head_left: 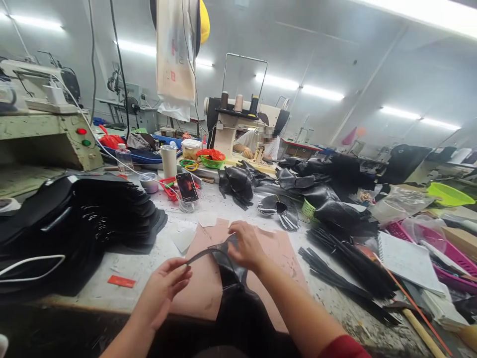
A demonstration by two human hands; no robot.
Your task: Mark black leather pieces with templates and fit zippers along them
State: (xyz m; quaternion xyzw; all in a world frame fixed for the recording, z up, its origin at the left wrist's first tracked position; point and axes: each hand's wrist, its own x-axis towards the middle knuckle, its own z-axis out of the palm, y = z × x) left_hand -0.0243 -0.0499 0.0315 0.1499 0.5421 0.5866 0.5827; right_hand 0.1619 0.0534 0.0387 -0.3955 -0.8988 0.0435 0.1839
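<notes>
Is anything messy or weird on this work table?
Yes, dark specks dirty the white tabletop, especially near its right front edge. A lit smartphone tilted beside the red basket looks odd at work.

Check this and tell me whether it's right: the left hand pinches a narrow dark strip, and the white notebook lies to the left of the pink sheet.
Not quite: the white notebook lies to the right of the pink sheet, as the head view shows. The rest stands: the left hand pinches a narrow dark strip.
</notes>
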